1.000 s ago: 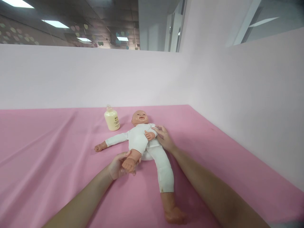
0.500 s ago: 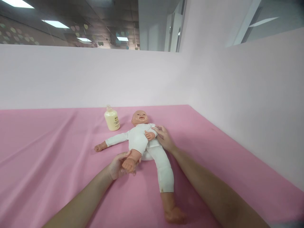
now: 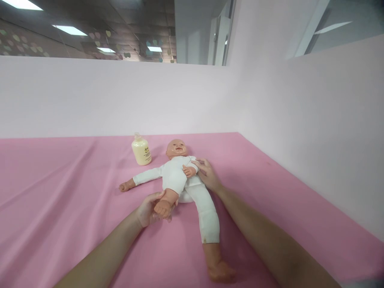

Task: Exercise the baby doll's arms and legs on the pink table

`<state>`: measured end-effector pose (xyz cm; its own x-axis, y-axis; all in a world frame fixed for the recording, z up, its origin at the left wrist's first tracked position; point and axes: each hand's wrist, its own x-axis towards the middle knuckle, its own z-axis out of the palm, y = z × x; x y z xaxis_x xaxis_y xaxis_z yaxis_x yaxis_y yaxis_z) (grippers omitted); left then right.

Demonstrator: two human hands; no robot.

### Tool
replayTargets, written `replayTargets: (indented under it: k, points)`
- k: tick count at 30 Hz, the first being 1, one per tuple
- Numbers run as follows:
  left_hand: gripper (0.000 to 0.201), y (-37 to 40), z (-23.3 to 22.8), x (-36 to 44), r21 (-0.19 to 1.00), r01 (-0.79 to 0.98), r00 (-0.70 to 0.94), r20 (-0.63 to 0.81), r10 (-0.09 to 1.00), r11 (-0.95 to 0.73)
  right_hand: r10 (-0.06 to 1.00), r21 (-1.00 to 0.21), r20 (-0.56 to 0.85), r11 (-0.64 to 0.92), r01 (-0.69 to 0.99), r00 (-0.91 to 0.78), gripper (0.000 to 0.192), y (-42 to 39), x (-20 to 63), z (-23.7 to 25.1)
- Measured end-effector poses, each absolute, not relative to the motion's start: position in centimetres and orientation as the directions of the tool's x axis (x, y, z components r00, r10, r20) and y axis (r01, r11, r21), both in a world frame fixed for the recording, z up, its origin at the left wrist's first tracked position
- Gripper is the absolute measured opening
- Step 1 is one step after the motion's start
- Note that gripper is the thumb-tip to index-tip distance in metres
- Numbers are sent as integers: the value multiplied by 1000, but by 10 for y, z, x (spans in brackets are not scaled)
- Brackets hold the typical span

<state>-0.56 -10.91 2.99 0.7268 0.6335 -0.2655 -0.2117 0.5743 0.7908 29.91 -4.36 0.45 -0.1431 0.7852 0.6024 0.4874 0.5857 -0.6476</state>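
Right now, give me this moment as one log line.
left hand: grip on baby doll foot | right hand: resting on doll's side | lotion bottle: upright beside doll's head | surface: pink cloth

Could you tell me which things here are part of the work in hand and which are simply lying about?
In hand:
baby doll, lying face up
left hand, holding the doll's bent leg
right hand, on the doll's side

Lying about:
cream bottle, untouched
pink cloth
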Motion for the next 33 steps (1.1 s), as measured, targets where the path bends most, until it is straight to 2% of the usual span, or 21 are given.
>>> replayTargets:
  k: [12,22,33]
  points:
    - [46,-108,26,-6,801,-183,708,-294,642,569,786,-650,603,583,488,-137,42,-44,299,5]
    - [51,-107,25,-6,812,-182,766,-237,598,554,783,-645,606,587,489,-140,42,-44,299,7]
    - [46,-112,28,-5,820,-186,699,-277,659,541,793,-659,592,580,479,-145,43,-44,299,7]
